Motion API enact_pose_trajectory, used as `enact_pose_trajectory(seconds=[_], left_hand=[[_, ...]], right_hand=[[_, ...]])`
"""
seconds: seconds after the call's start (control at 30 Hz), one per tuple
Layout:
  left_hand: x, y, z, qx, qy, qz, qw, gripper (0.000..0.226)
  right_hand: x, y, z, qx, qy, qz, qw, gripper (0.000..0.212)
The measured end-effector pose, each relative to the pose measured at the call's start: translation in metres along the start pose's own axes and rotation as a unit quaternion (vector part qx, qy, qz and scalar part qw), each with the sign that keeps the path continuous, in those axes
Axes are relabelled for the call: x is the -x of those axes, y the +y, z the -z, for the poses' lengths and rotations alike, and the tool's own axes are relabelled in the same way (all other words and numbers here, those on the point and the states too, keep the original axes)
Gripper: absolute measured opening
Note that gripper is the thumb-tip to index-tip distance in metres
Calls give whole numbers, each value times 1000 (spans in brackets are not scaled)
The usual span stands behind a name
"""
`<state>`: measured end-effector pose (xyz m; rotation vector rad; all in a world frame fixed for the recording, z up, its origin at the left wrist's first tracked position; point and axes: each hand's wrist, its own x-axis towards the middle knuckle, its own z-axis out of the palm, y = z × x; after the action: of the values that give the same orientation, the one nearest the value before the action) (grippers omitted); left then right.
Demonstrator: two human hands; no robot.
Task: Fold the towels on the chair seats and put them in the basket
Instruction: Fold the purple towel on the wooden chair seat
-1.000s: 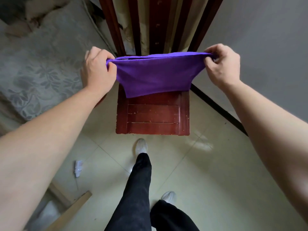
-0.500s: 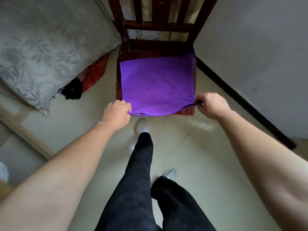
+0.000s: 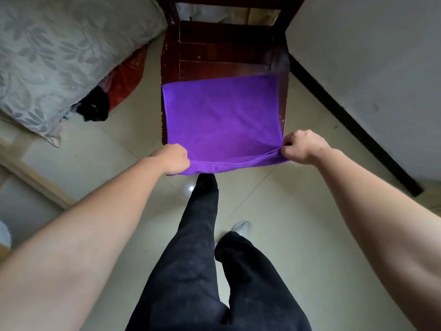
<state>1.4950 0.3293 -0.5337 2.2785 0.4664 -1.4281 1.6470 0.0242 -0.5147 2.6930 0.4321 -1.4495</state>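
Observation:
A purple towel lies flat over the front part of a dark red wooden chair seat, and its near edge hangs past the seat's front. My left hand is closed on the towel's near left corner. My right hand pinches the near right corner. The towel's near edge is stretched between the two hands. The back half of the seat is bare wood. No basket is in view.
A bed with a grey floral cover stands at the left, with red and black cloth under its edge. A white wall with a black skirting strip runs along the right. My legs in black trousers stand on pale floor tiles.
A second ago I held the towel up by its top corners above the seat. I have since lowered it flat onto the seat and drawn its near edge toward me past the seat's front.

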Motion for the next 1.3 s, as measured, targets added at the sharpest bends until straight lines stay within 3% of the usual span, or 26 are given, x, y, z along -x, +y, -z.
enact_pose_trajectory(seconds=[0.07,0.17,0.27,0.4,0.6,0.8,0.93,1.07,1.2,1.3], left_hand=[[-7,-2,15,-1,37,-2,999,17],[-9,-1,46,42,198,27,979,16],[-5,4,86,91,388,5,917,16],[1,13,138,140,546,-47,825,23],[42,26,199,169,674,-53,717,23],[79,27,199,141,718,-92,676,18],[82,20,156,97,701,-86,701,17],[68,6,86,32,617,-112,778,21],[48,-6,12,-23,357,-68,932,16],[39,-14,-25,-20,211,-33,977,18]], right_hand=[[-11,-4,13,-2,8,1,1000,16],[-22,-11,40,-31,122,14,992,26],[-26,-23,75,-95,289,38,952,37],[-27,-41,126,-138,433,58,889,34],[3,-57,185,-167,589,99,784,26],[34,-51,186,-156,654,139,727,16],[44,-38,147,-109,613,147,769,14],[42,-19,81,-54,491,141,858,17],[38,-3,16,6,280,139,950,25],[38,5,-16,22,154,108,982,30]])
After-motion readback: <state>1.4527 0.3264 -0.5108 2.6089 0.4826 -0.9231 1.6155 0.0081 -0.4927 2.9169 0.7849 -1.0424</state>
